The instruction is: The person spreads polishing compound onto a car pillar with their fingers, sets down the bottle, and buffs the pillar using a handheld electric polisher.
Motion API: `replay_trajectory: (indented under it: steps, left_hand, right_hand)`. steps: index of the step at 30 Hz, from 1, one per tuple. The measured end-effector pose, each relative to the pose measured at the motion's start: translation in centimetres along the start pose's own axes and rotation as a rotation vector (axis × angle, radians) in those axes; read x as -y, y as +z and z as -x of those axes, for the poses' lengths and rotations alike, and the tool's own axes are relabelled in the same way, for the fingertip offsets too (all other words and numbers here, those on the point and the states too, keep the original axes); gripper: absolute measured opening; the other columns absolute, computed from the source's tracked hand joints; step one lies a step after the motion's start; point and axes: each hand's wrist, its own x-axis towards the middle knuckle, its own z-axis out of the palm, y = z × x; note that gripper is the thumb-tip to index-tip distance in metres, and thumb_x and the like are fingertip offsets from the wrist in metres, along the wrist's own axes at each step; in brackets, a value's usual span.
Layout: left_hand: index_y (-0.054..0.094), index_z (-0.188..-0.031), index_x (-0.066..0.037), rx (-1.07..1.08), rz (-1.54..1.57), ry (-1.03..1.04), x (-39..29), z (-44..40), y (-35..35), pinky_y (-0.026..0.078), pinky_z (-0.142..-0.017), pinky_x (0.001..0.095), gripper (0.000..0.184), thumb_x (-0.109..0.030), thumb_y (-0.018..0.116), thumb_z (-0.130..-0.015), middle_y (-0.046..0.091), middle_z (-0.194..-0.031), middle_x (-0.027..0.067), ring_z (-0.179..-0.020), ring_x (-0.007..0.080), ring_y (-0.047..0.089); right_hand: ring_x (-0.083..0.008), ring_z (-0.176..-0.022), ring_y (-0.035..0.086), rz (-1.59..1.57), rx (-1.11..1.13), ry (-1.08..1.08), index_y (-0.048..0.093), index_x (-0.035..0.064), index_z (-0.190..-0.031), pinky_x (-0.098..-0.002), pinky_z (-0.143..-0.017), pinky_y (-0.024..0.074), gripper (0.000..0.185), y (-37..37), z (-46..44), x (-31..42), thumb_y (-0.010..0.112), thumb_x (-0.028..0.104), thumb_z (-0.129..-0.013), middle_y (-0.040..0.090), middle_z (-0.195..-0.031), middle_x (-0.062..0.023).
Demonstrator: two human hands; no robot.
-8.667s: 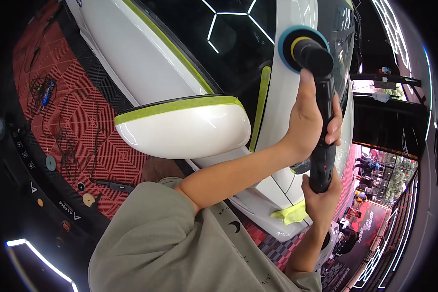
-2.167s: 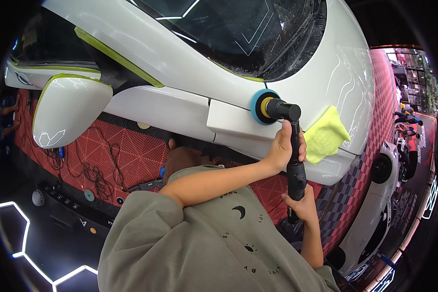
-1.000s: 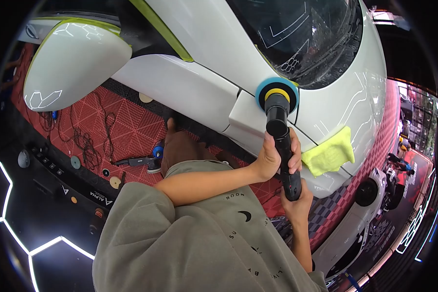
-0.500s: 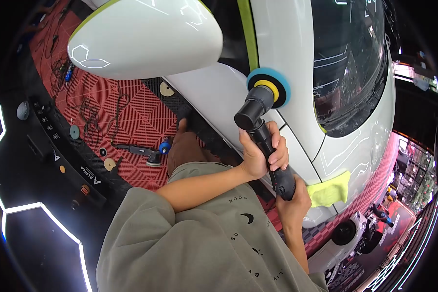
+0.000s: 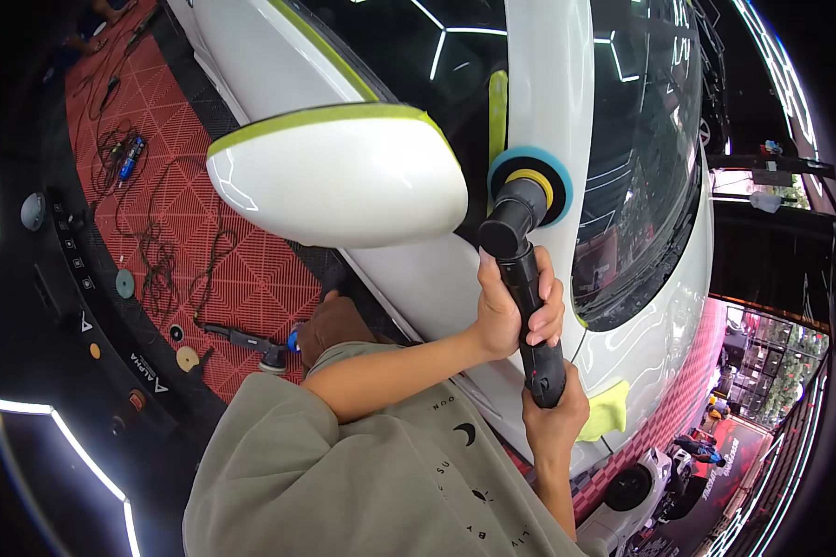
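Note:
A black cordless-looking polisher [image 5: 522, 278], its cord not visible, is held in both my hands. My left hand [image 5: 522, 311] wraps round its neck from below, thumb on one side and fingers on the other. Lower down, my right hand [image 5: 555, 418] grips the rear of the body. At the head, a blue-rimmed polishing pad [image 5: 555, 162] with a yellow ring rests against the white car's windshield pillar [image 5: 550, 65]. Green masking tape [image 5: 498, 111] runs along the side window edge by the pad. The side mirror [image 5: 344, 176], also taped, juts out left of it.
A yellow-green cloth [image 5: 606, 413] lies on the car near my right hand. On the red tiled floor [image 5: 251, 269] are another polisher [image 5: 251, 342], loose pads [image 5: 188, 359], tangled cords [image 5: 158, 269] and a blue tool [image 5: 132, 158]. Another white car [image 5: 627, 492] stands behind at right.
The view has shifted, so the mirror and more of the side window show. The pad has moved up along the pillar relative to the car. Both hands keep their grip on the polisher.

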Motion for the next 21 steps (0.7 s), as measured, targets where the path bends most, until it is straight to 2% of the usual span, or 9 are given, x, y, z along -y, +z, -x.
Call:
replay_trajectory:
  steps: [9, 15, 21]
  left_hand:
    - [0.04, -0.081, -0.014, -0.013, -0.014, 0.072, -5.2, -4.7, 4.1, 0.044, -0.045, 0.0325, 0.078, -0.088, 0.015, -0.081, 0.039, -0.049, 0.002, -0.034, 0.0127, 0.036]
    - [0.041, -0.082, -0.012, -0.088, -0.037, 0.16, -8.8, -8.5, 7.5, 0.045, -0.046, 0.0327, 0.078, -0.086, 0.018, -0.083, 0.038, -0.05, 0.0024, -0.036, 0.0132, 0.038]
    - [0.043, -0.083, -0.011, -0.048, -0.127, 0.246, -11.0, -12.1, 10.0, 0.046, -0.048, 0.0334, 0.078, -0.085, 0.018, -0.085, 0.041, -0.053, 0.003, -0.039, 0.0136, 0.041]
  right_hand:
    - [-0.0359, -0.075, 0.067, -0.038, -0.005, -0.048, 0.061, 0.0019, -0.102, -0.0377, -0.069, 0.0506, 0.04, -3.8, -5.0, 5.6, 0.075, 0.001, -0.064, 0.065, -0.081, -0.018]
    - [-0.0365, -0.067, 0.066, -0.011, -0.056, -0.132, 0.059, 0.0013, -0.099, -0.0363, -0.064, 0.0502, 0.035, -6.0, -8.8, 9.0, 0.074, 0.003, -0.068, 0.063, -0.071, -0.0183]
    - [-0.0298, -0.06, 0.064, -0.053, -0.074, -0.169, 0.058, -0.0011, -0.097, -0.0354, -0.061, 0.0492, 0.03, -7.8, -11.6, 11.3, 0.074, 0.006, -0.073, 0.064, -0.07, -0.0169]
